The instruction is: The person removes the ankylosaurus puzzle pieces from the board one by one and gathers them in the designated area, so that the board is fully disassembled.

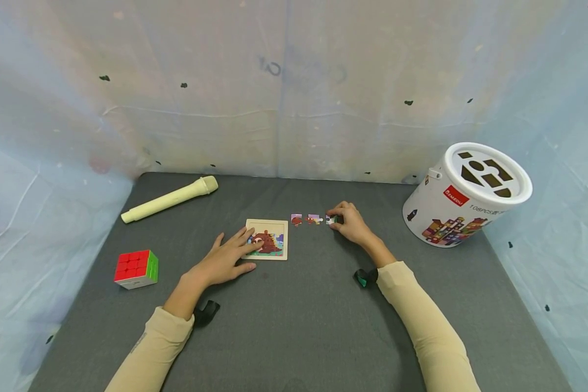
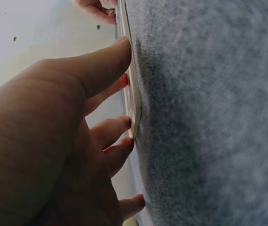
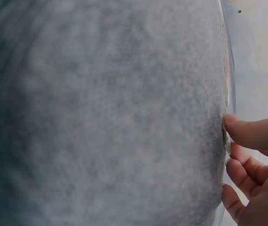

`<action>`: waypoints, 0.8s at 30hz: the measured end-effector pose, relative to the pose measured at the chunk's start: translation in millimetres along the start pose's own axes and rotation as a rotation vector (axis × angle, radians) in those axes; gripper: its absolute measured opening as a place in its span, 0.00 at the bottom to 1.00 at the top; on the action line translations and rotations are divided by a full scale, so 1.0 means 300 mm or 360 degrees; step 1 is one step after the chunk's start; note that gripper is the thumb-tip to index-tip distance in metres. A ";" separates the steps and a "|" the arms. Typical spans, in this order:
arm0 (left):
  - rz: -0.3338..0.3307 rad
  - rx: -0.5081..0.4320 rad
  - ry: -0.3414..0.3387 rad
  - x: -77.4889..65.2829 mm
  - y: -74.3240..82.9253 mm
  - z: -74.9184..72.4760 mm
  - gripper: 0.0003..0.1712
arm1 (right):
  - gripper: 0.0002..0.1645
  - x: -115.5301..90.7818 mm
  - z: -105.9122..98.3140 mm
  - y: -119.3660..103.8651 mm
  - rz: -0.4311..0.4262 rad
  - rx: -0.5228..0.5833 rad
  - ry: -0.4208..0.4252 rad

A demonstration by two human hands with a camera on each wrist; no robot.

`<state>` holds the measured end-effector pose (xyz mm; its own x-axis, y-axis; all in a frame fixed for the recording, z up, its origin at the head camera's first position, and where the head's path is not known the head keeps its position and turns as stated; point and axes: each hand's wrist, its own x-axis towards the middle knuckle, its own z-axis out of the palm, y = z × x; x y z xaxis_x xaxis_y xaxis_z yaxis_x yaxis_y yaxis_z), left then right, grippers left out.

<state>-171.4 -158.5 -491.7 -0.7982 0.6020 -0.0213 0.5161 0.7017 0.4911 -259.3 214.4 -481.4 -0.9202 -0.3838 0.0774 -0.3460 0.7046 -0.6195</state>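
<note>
Near the middle of the table lies a small wooden puzzle board with a reddish-brown animal picture. My left hand is spread over its left side, straight fingers resting on it; the left wrist view shows fingertips along the board's thin edge. To the right of the board, two loose jigsaw pieces lie in a row, purple and brown on top. At the end of that row my right hand pinches another jigsaw piece between thumb and fingers, down at the cloth, partly hidden by them.
A pale yellow microphone-shaped stick lies at the back left. Nearer on the left sits a red, green and white puzzle cube. A large white block bucket with a shape-hole lid stands at the back right. Plastic sheeting rises behind the table.
</note>
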 end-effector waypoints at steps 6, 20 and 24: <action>0.0028 0.0019 0.0034 -0.002 0.001 0.002 0.36 | 0.21 -0.001 -0.003 -0.002 0.0033 -0.0050 -0.0029; 0.0029 0.0139 0.0012 -0.039 0.035 0.011 0.41 | 0.25 0.000 -0.004 -0.011 0.0049 -0.0103 -0.0031; 0.0073 0.0183 0.0021 -0.065 0.057 0.023 0.40 | 0.26 0.009 0.002 -0.038 0.0016 -0.0113 0.0064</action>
<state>-144.8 -155.6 -489.1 -0.7765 0.6300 0.0105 0.5837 0.7131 0.3883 -257.8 205.0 -474.8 -0.9297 -0.3533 0.1040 -0.3478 0.7493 -0.5635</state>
